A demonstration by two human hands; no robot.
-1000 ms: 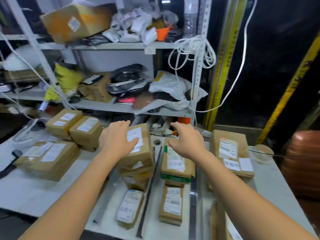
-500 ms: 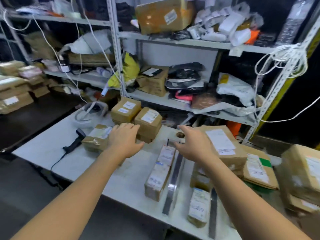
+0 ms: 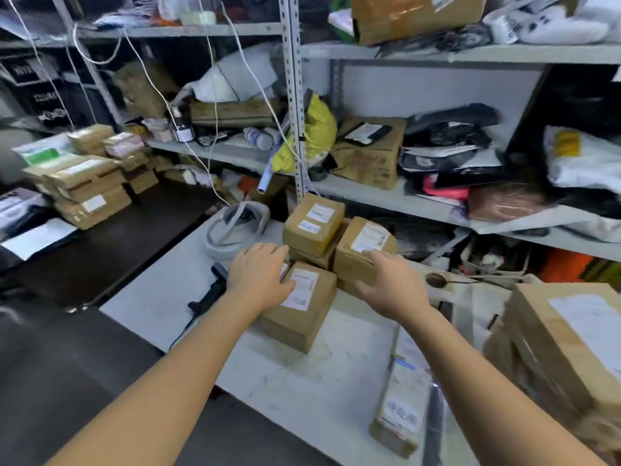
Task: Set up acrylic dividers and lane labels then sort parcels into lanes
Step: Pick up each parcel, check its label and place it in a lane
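**Both hands on parcel cluster: sorting step, nothing lifted yet**

Both hands are on the cluster of brown parcels at the far-left part of the white desk (image 3: 302, 381). The left hand (image 3: 258, 274) lies flat on top of the near parcel (image 3: 302, 317), fingers (image 3: 272, 253) close together and fairly straight, thumb by the label. The right hand (image 3: 393, 287) sits on the near top edge of the right parcel (image 3: 356, 243), fingers (image 3: 376, 260) stretched over it, thumb spread wide. No clear wrap round the box. A third parcel (image 3: 314, 227) is stacked just behind.

Judged: sorting step, picking from the unsorted cluster. No lane labels visible. A dark strip (image 3: 433, 422) lies flat at the near right beside a long parcel (image 3: 400, 408); may be a divider, cannot confirm.

The next move likely needs a firmer hold on one box and a lift clear of its neighbours so the stack stays put, then a carry right.

Room: bare desk between cluster and long parcel. The desk's left edge is close to the left hand. A black scanner (image 3: 211, 290) lies just beside the near parcel, cable trailing toward that edge. A big box (image 3: 571, 348) crowds the right, and a shelf rack (image 3: 386, 196) hems the far side.
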